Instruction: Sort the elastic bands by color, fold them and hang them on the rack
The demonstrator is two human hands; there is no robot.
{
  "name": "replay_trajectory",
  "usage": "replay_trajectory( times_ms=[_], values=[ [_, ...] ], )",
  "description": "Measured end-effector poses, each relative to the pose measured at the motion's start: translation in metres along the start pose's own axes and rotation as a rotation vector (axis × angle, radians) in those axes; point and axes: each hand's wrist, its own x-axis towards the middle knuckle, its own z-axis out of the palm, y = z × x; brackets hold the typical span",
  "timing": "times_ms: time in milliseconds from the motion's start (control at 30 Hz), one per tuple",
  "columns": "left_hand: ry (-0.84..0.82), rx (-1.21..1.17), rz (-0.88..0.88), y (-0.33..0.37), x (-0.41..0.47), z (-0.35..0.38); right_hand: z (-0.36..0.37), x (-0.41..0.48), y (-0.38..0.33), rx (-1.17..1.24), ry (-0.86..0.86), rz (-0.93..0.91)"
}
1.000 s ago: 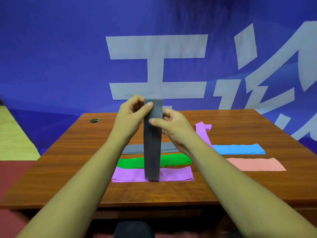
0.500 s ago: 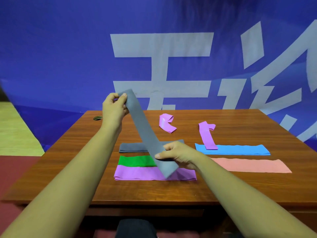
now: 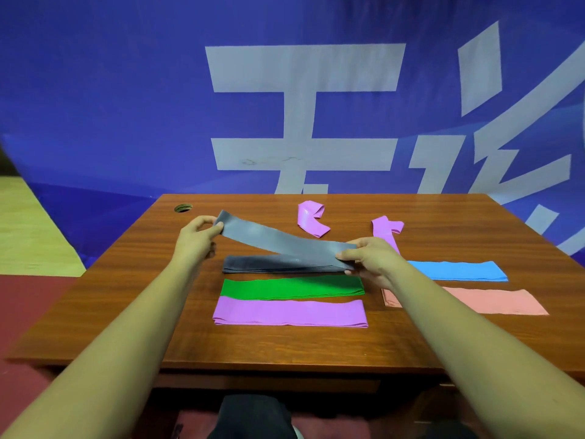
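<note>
I hold a grey elastic band (image 3: 278, 240) stretched flat between both hands, just above a flat stack of grey bands (image 3: 253, 264) on the wooden table (image 3: 285, 346). My left hand (image 3: 198, 237) pinches its raised left end; my right hand (image 3: 370, 259) pinches its right end low over the stack. Nearer to me lie a green stack (image 3: 291, 288) and a purple stack (image 3: 289, 313). To the right lie a blue stack (image 3: 459, 270) and a pink stack (image 3: 493, 301). Two loose purple bands (image 3: 310, 218) (image 3: 386, 228) lie crumpled farther back. No rack is in view.
A round cable hole (image 3: 183, 207) sits at the table's far left corner. A blue banner with white characters (image 3: 300, 106) hangs right behind the table. The table's front edge runs across below the purple stack.
The grey band went from hanging upright in front of me, to slanted, to nearly level over the grey stack. My hands moved apart and down, left hand to the left end, right hand to the right.
</note>
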Motion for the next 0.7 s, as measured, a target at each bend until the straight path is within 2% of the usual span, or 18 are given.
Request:
replay_trajectory(
  times_ms=[133, 233, 300, 367, 467, 567, 600, 700],
  values=[
    [-0.115, -0.108, -0.06, -0.004, -0.004, -0.004, -0.001, 0.007, 0.003, -0.174, 0.134, -0.163],
    [-0.212, -0.403, -0.175, -0.004, -0.002, -0.002, 0.002, 0.012, 0.005, -0.227, 0.206, -0.291],
    [-0.229, -0.577, -0.242, -0.005, 0.001, -0.001, 0.003, 0.019, 0.008, -0.19, 0.222, -0.312],
    [-0.211, -0.621, -0.277, -0.008, 0.006, 0.0, 0.002, 0.025, 0.012, -0.068, 0.195, -0.28],
    [-0.177, -0.531, -0.292, -0.014, 0.011, 0.003, 0.0, 0.032, 0.013, 0.113, 0.214, -0.187],
    [-0.159, -0.346, -0.262, -0.023, 0.015, 0.005, 0.0, 0.038, 0.013, 0.401, 0.201, -0.106],
    [-0.155, -0.262, -0.244, -0.026, 0.018, 0.006, 0.0, 0.042, 0.015, 0.361, 0.229, -0.102],
    [-0.12, -0.05, -0.188, -0.036, 0.022, 0.011, 0.002, 0.053, 0.021, -0.076, 0.328, -0.169]
  ],
)
